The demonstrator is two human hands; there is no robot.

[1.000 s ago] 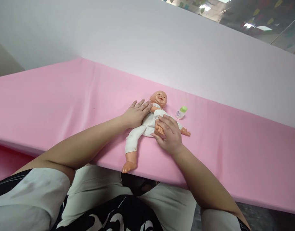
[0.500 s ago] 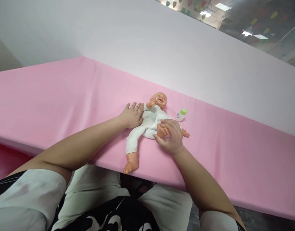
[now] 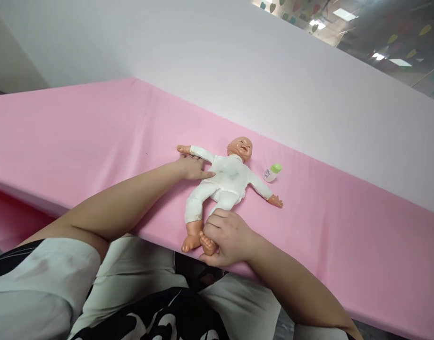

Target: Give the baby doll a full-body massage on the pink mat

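The pink mattress (image 3: 96, 137) carries the baby doll (image 3: 224, 182) on its back, head toward 1 o'clock. My left hand (image 3: 191, 167) rests flat and released against its side to steady it; my right hand (image 3: 225, 236) grasps one foot. A small bottle (image 3: 272, 172) lies at 3 o'clock from the head.

A pink pad (image 3: 96, 127) carries everything, with a white wall rising along its far edge. A doll (image 3: 222, 182) in white lies face-up on it, limbs spread, and a small green-capped bottle (image 3: 272, 173) lies just beside
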